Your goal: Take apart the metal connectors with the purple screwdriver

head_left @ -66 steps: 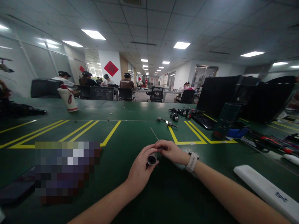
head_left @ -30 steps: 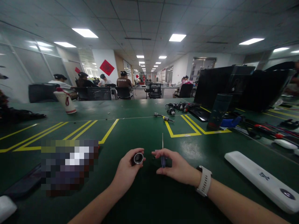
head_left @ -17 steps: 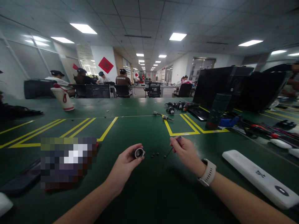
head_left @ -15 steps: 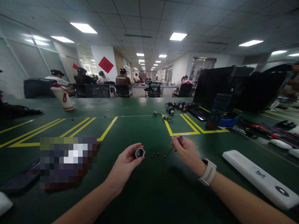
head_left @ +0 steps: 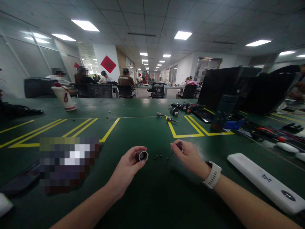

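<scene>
My left hand (head_left: pixel 130 165) is wrapped round a short hollow metal cylinder (head_left: pixel 143 156), its open end turned towards me. In my right hand (head_left: pixel 190 159), which wears a pale wristwatch (head_left: pixel 212 175), a thin screwdriver (head_left: pixel 179 145) is pinched by its dark handle. The shaft slants down to the left, and its tip is at a small dark ring-like part (head_left: pixel 168 158) on the table. Several more such small parts (head_left: pixel 156 156) lie between my hands. Farther back are two metal parts with thin shafts, one of them a motor-like piece (head_left: pixel 169 119).
On the green table (head_left: pixel 143 197), a white oblong device (head_left: pixel 264 181) lies right of my arm. A dark bottle (head_left: pixel 224 113) stands before black monitors (head_left: pixel 226 84). Left are a blurred-out object (head_left: pixel 69 168), a phone (head_left: pixel 22 178) and a pale cup (head_left: pixel 64 97). People sit at far desks.
My right hand has shifted slightly left and the screwdriver's handle has tilted more upright, with its tip staying at the small part. My left hand keeps the cylinder in nearly the same place.
</scene>
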Demonstrator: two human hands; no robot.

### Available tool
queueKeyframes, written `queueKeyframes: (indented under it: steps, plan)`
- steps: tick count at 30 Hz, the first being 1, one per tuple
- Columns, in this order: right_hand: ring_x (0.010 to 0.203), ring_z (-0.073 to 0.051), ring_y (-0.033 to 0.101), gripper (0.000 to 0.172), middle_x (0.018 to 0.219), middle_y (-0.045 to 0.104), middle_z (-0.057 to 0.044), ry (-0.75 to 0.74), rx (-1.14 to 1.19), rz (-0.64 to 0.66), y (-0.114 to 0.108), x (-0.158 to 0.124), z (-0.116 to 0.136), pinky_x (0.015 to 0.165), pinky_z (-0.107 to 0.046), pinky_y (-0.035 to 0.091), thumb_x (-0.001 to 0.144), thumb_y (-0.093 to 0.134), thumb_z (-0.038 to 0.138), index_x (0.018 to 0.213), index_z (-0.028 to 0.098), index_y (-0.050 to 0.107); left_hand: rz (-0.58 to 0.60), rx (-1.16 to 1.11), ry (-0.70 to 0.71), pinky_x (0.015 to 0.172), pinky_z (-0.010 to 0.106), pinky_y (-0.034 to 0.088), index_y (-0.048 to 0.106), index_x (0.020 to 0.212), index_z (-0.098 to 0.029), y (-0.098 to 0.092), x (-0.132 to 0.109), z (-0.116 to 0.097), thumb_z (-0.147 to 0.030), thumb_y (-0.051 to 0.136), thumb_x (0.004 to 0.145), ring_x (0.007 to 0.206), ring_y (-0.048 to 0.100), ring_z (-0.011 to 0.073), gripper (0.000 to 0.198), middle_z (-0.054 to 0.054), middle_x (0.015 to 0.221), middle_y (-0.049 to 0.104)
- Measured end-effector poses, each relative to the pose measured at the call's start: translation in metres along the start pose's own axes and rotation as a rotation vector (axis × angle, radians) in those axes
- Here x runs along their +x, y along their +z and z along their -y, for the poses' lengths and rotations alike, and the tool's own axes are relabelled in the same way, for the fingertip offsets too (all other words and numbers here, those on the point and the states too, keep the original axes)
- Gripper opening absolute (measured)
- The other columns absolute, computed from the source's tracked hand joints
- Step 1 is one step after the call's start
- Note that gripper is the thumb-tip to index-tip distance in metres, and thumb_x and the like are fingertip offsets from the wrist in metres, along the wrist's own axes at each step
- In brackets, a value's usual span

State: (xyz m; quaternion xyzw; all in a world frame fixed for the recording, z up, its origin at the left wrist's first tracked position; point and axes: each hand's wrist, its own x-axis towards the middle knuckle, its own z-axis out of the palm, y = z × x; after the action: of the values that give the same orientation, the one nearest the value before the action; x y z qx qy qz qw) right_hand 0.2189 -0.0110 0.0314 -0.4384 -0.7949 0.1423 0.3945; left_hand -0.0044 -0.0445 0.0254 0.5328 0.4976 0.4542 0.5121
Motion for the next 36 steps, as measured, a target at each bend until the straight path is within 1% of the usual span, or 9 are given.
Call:
queueKeyframes:
  steps: [7, 9, 12, 14, 18, 21, 23, 27, 36]
  plan:
    - [0.063, -0.013, 0.049, 0.015, 0.068, 0.056, -0.001, -0.285, -0.097, 0.302, -0.009, 0.002, 0.017, 0.058, -0.026, 0.035, 0.085, 0.049, 0.024, 0.076, 0.016, 0.058, -0.008, 0.04, 0.004, 0.093, 0.035, 0.04, 0.055, 0.108, -0.021, 0.002, -0.001, 0.0, -0.012, 0.059, 0.072, 0.104, 0.057, 0.0195, 0.036, 0.005, 0.107, 0.063]
    - [0.06, -0.013, 0.047, 0.016, 0.064, 0.055, 0.0, -0.149, 0.055, 0.238, -0.006, 0.004, 0.015, 0.057, -0.025, 0.033, 0.083, 0.053, 0.026, 0.071, 0.017, 0.059, -0.013, 0.045, 0.001, 0.093, 0.035, 0.04, 0.055, 0.108, -0.021, 0.002, -0.002, -0.001, -0.012, 0.06, 0.072, 0.105, 0.056, 0.0197, 0.038, 0.005, 0.107, 0.063]
    - [0.051, -0.011, 0.044, 0.022, 0.055, 0.051, 0.003, 0.308, 0.48, -0.024, 0.004, 0.006, 0.001, 0.051, -0.023, 0.034, 0.078, 0.059, 0.032, 0.063, 0.017, 0.056, -0.02, 0.043, -0.024, 0.093, 0.036, 0.04, 0.055, 0.109, -0.022, 0.003, -0.003, -0.002, -0.014, 0.06, 0.072, 0.107, 0.055, 0.0206, 0.039, 0.005, 0.111, 0.062]
    - [0.047, -0.011, 0.045, 0.025, 0.053, 0.049, 0.003, 0.485, 0.645, -0.133, 0.011, 0.007, -0.012, 0.048, -0.023, 0.037, 0.078, 0.056, 0.038, 0.065, 0.017, 0.054, -0.022, 0.034, -0.036, 0.093, 0.036, 0.041, 0.056, 0.11, -0.021, 0.003, -0.004, -0.004, -0.016, 0.06, 0.073, 0.107, 0.056, 0.0214, 0.038, 0.005, 0.111, 0.063]
    - [0.042, -0.01, 0.045, 0.027, 0.053, 0.048, 0.003, 0.629, 0.847, -0.185, 0.018, 0.006, -0.029, 0.046, -0.024, 0.043, 0.081, 0.049, 0.041, 0.071, 0.016, 0.052, -0.02, 0.002, -0.033, 0.092, 0.036, 0.042, 0.058, 0.108, -0.019, 0.001, -0.004, -0.005, -0.02, 0.062, 0.073, 0.105, 0.058, 0.0214, 0.035, 0.006, 0.109, 0.064]
    - [0.045, -0.01, 0.049, 0.027, 0.056, 0.051, 0.002, 0.649, 0.985, -0.154, 0.015, 0.004, -0.019, 0.051, -0.026, 0.048, 0.082, 0.048, 0.041, 0.074, 0.016, 0.053, -0.029, -0.023, -0.047, 0.092, 0.035, 0.042, 0.059, 0.106, -0.021, 0.001, -0.004, -0.004, -0.021, 0.064, 0.072, 0.104, 0.059, 0.0211, 0.035, 0.005, 0.108, 0.066]
    - [0.052, -0.011, 0.054, 0.027, 0.062, 0.056, 0.001, 0.601, 1.078, -0.103, 0.013, 0.0, -0.003, 0.058, -0.027, 0.05, 0.083, 0.049, 0.042, 0.079, 0.016, 0.056, -0.034, -0.028, -0.051, 0.092, 0.035, 0.042, 0.06, 0.106, -0.021, 0.001, -0.004, -0.004, -0.021, 0.064, 0.072, 0.104, 0.059, 0.021, 0.035, 0.005, 0.108, 0.066]
    - [0.068, -0.014, 0.061, 0.021, 0.075, 0.064, -0.003, 0.308, 1.117, 0.035, 0.01, -0.01, 0.027, 0.069, -0.03, 0.05, 0.084, 0.053, 0.035, 0.086, 0.016, 0.059, -0.048, -0.038, -0.032, 0.089, 0.033, 0.044, 0.06, 0.105, -0.019, 0.005, -0.006, -0.006, -0.016, 0.063, 0.071, 0.1, 0.06, 0.0207, 0.034, 0.006, 0.105, 0.067]
    - [0.078, -0.015, 0.06, 0.014, 0.085, 0.064, -0.004, -0.206, 0.325, 0.088, 0.008, -0.029, 0.044, 0.071, -0.03, 0.049, 0.086, 0.048, 0.019, 0.095, 0.018, 0.059, -0.049, -0.034, 0.003, 0.089, 0.033, 0.044, 0.06, 0.103, -0.018, 0.008, -0.011, -0.011, -0.016, 0.061, 0.071, 0.1, 0.06, 0.0209, 0.032, 0.006, 0.103, 0.067]
